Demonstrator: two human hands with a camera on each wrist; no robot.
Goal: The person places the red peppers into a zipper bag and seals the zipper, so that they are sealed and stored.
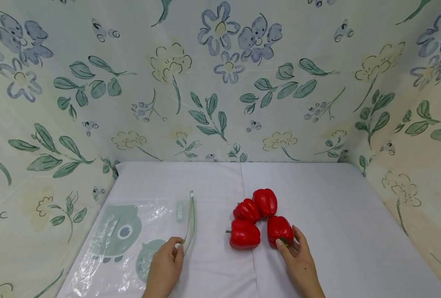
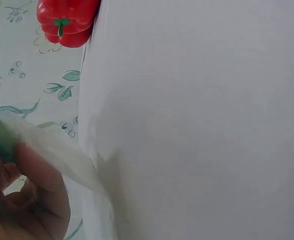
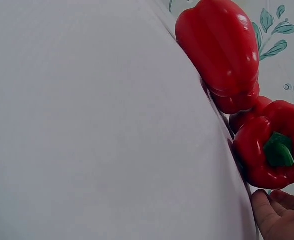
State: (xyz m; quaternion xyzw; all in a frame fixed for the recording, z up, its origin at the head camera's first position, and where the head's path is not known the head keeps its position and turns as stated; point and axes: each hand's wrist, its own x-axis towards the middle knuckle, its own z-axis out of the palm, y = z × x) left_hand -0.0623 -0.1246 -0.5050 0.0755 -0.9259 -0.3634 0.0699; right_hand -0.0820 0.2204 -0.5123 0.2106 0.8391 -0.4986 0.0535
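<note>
A clear plastic bag (image 1: 117, 223) with a green dinosaur print lies flat at the left of the table. My left hand (image 1: 165, 265) pinches its right edge, which is lifted off the cloth; the left wrist view shows the thin film (image 2: 69, 160) at the fingertips. Right of centre, my right hand (image 1: 301, 267) holds a red bell pepper (image 1: 278, 228), thumb at the near side and fingers along its right. In the right wrist view that pepper's green stem (image 3: 281, 150) faces the camera. Three more red bell peppers (image 1: 244, 235) cluster beside it, to its left and behind.
White cloth (image 1: 339, 240) covers the table, with a seam running front to back near the peppers. Floral curtains (image 1: 220, 82) hang behind and at both sides of the table.
</note>
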